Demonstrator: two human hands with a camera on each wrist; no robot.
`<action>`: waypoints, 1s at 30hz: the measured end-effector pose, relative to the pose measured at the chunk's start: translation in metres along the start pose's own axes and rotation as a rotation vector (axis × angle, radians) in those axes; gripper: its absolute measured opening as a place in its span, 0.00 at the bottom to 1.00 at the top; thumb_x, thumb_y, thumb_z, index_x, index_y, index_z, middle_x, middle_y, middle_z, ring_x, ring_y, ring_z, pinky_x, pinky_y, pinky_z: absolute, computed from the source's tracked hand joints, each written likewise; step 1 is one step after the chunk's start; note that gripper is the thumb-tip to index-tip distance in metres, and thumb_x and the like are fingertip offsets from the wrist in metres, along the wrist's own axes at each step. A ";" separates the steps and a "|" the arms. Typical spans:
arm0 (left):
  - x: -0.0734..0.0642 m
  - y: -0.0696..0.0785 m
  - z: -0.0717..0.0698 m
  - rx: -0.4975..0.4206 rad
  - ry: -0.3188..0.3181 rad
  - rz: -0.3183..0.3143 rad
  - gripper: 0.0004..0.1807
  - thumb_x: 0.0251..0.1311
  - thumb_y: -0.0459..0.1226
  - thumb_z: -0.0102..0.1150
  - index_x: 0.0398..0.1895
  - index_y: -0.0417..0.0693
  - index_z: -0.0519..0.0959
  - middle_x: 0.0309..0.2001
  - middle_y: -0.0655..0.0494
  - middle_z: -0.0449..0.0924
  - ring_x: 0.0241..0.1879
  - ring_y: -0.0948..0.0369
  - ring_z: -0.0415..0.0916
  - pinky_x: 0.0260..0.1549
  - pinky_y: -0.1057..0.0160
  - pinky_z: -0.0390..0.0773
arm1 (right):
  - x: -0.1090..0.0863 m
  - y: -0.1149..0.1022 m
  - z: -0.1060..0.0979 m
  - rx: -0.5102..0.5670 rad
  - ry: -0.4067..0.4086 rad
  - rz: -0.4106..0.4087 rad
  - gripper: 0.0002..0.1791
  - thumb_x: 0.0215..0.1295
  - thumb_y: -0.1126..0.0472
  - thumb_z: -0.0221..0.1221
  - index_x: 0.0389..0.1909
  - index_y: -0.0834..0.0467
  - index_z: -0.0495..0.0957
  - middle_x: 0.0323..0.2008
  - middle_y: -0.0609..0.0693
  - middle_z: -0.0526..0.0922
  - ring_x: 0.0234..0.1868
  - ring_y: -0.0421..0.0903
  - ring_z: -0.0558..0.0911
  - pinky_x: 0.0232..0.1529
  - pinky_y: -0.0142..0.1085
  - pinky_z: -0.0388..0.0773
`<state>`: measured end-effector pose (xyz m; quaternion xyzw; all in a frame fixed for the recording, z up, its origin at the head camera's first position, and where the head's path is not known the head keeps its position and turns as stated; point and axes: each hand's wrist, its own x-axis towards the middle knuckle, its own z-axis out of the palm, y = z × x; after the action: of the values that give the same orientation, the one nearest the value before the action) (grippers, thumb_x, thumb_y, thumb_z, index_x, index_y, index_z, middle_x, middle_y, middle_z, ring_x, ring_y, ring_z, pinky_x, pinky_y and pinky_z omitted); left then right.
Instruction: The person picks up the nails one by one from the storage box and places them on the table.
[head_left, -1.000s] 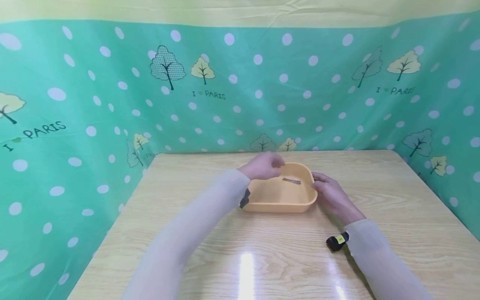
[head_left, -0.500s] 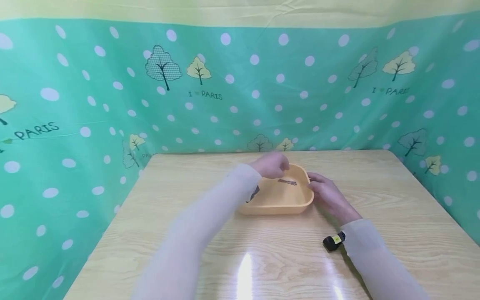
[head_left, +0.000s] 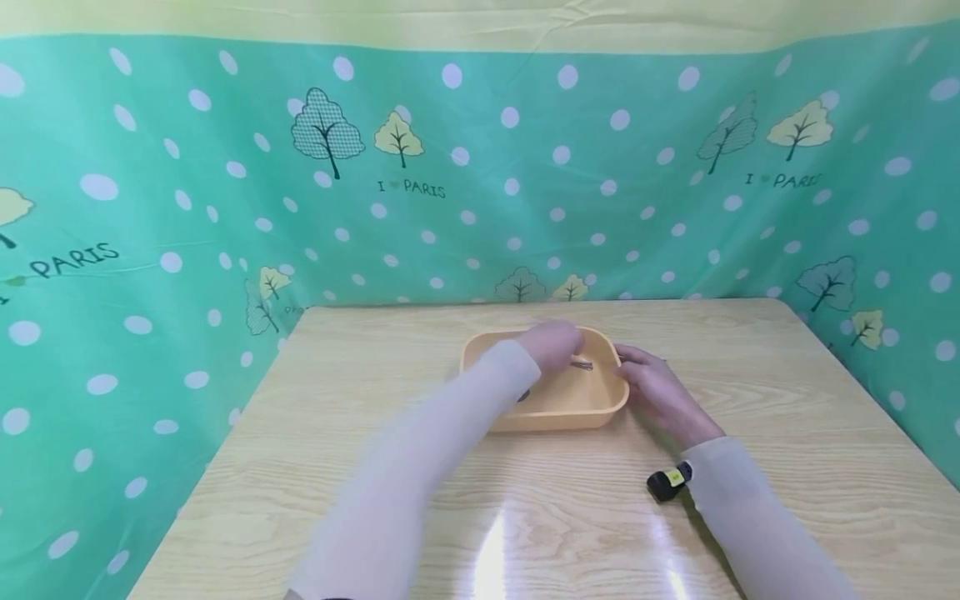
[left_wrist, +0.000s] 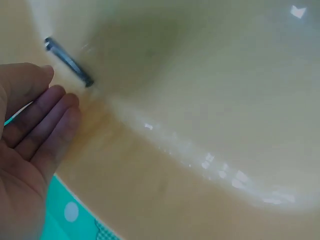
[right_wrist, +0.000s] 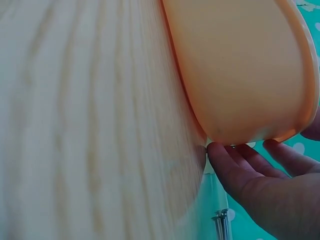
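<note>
Counter (head_left: 375, 367): smooth and glossy as I see it; I'd expect things to slide on it if nudged.
Tray (head_left: 562, 422): flat on the counter, towards its far edge; looks like moulded plastic, so I judge it light, stiff and a bit slick; I'd hold it by the rim.
Right hand (head_left: 663, 387): grips the tray's right end, thumb at the rim, fingers against the outer wall; a good brace to my eye.
Left hand (head_left: 553, 343): dips inside the tray; narrow gap between thumb and fingertips, nothing visible in it.
Pins (left_wrist: 68, 62): on the tray, just beside the left fingertips; probably hard metal, light, prone to roll; I'd pinch mid-shank.
Other pins (right_wrist: 222, 226): show past the right hand; I cannot tell if it touches them.
</note>
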<state>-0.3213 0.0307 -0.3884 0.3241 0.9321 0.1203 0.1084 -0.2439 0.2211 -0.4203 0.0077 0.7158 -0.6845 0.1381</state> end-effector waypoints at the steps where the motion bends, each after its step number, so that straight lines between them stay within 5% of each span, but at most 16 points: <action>1: 0.002 0.000 0.003 0.046 0.000 0.016 0.04 0.64 0.37 0.51 0.35 0.54 0.76 0.32 0.61 0.76 0.31 0.62 0.73 0.33 0.66 0.74 | 0.000 0.000 0.000 -0.001 -0.001 -0.002 0.34 0.65 0.66 0.44 0.73 0.62 0.50 0.71 0.62 0.56 0.64 0.60 0.67 0.57 0.42 0.74; 4: 0.008 -0.001 0.012 0.209 0.024 0.100 0.05 0.67 0.38 0.49 0.35 0.57 0.76 0.33 0.63 0.76 0.33 0.64 0.73 0.37 0.67 0.74 | -0.001 0.000 -0.001 -0.009 0.000 -0.011 0.34 0.66 0.66 0.44 0.73 0.62 0.51 0.70 0.62 0.56 0.64 0.59 0.67 0.56 0.41 0.74; 8: 0.012 -0.001 0.020 0.114 0.021 0.077 0.08 0.68 0.39 0.45 0.36 0.57 0.76 0.32 0.64 0.77 0.33 0.65 0.73 0.39 0.69 0.73 | -0.003 -0.001 -0.001 -0.023 -0.004 -0.026 0.33 0.66 0.66 0.44 0.73 0.63 0.51 0.70 0.62 0.58 0.63 0.59 0.68 0.55 0.39 0.75; 11: 0.012 0.002 0.023 0.131 0.027 0.098 0.08 0.67 0.39 0.47 0.36 0.57 0.79 0.32 0.64 0.78 0.33 0.65 0.74 0.38 0.70 0.73 | -0.003 -0.001 -0.001 -0.025 -0.007 -0.040 0.32 0.67 0.66 0.44 0.72 0.64 0.52 0.69 0.63 0.58 0.63 0.59 0.68 0.54 0.38 0.76; 15: 0.014 0.007 0.025 0.335 0.065 0.187 0.08 0.65 0.38 0.53 0.41 0.60 0.81 0.36 0.64 0.80 0.37 0.65 0.75 0.43 0.69 0.75 | -0.004 -0.001 -0.001 -0.026 -0.009 -0.047 0.32 0.67 0.66 0.44 0.72 0.64 0.52 0.69 0.63 0.59 0.63 0.59 0.67 0.53 0.37 0.76; 21: 0.015 0.010 0.027 0.420 0.081 0.200 0.11 0.65 0.37 0.54 0.46 0.61 0.82 0.42 0.61 0.82 0.43 0.62 0.78 0.49 0.66 0.75 | -0.003 -0.001 0.000 -0.017 -0.010 -0.043 0.32 0.66 0.67 0.45 0.72 0.64 0.53 0.69 0.63 0.59 0.63 0.59 0.67 0.53 0.36 0.76; 30: 0.015 0.013 0.027 0.480 0.070 0.189 0.08 0.66 0.40 0.54 0.43 0.57 0.82 0.42 0.60 0.82 0.41 0.62 0.77 0.46 0.67 0.76 | -0.004 -0.002 0.000 -0.034 -0.008 -0.039 0.33 0.67 0.66 0.45 0.72 0.64 0.52 0.69 0.63 0.58 0.64 0.59 0.67 0.56 0.38 0.74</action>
<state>-0.3174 0.0545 -0.4119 0.4216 0.9028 -0.0835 -0.0156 -0.2401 0.2219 -0.4175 -0.0115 0.7269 -0.6747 0.1275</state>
